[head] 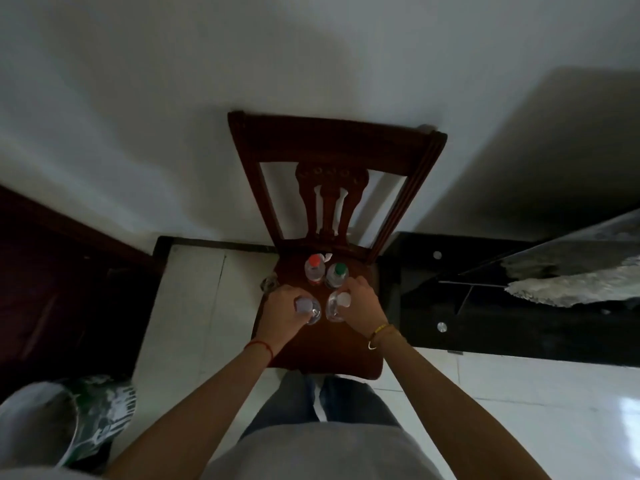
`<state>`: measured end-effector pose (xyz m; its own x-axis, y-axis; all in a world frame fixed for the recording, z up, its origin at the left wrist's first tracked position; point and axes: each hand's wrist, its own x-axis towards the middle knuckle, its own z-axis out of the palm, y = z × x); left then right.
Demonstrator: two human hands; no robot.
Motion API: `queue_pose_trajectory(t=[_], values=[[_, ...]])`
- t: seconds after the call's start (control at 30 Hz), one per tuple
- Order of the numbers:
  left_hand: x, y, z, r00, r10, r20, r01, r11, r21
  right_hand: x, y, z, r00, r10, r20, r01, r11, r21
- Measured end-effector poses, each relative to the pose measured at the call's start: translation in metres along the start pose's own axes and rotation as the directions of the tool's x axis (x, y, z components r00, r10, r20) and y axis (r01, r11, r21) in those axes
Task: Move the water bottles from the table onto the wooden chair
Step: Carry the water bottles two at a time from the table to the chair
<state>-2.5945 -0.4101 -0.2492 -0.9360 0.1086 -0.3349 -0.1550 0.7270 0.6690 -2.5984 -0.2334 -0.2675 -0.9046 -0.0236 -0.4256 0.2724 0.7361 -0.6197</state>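
Four water bottles are in view, all on or just above the seat of the wooden chair (313, 341), and I count this as the setting-down step for the front pair. My left hand (282, 311) has its fingers (277, 296) curled shut around the grey-capped bottle (306, 308), gripping it high, near the neck, so the cap pokes up just beside my thumb. My right hand (362, 306) does the same with the white-capped bottle (337, 306): its fingers (356, 284) are wrapped around the far side of the bottle's shoulder, and the cap shows at my palm's inner edge. Just beyond my knuckles stand the red-capped bottle (314, 270) and the green-capped bottle (336, 274), upright, close together and free of any grip. The green-capped one is very near my right fingertips; whether they touch it I cannot tell.

Whether the two held bottles already rest on the seat is also unclear from this high angle. Off to my right lies the dark glass desk (485, 306); I see no bottles on the part that shows.

Next, I judge, both bases must sit flat on the wood before I loosen my grip. Then the fingers should open outward and lift straight up, because a sideways drift of my right hand could tip the green-capped bottle behind it.
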Motion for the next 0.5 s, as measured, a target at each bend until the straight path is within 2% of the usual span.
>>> queue_pose_trajectory(t=[0.27, 0.37, 0.5], values=[[0.053, -0.030, 0.018, 0.995, -0.073, 0.070, 0.079, 0.994, -0.082, 0.049, 0.010, 0.024, 0.982, 0.182, 0.044, -0.184, 0.982, 0.038], [0.071, -0.037, 0.030, 0.990, -0.110, 0.092, 0.119, 0.989, -0.090, 0.069, 0.018, 0.032, 0.981, 0.187, 0.053, -0.188, 0.982, 0.013], [0.093, -0.045, 0.045, 0.991, -0.094, 0.096, 0.102, 0.992, -0.080, 0.090, 0.032, 0.044, 0.982, 0.179, 0.065, -0.180, 0.984, 0.006]])
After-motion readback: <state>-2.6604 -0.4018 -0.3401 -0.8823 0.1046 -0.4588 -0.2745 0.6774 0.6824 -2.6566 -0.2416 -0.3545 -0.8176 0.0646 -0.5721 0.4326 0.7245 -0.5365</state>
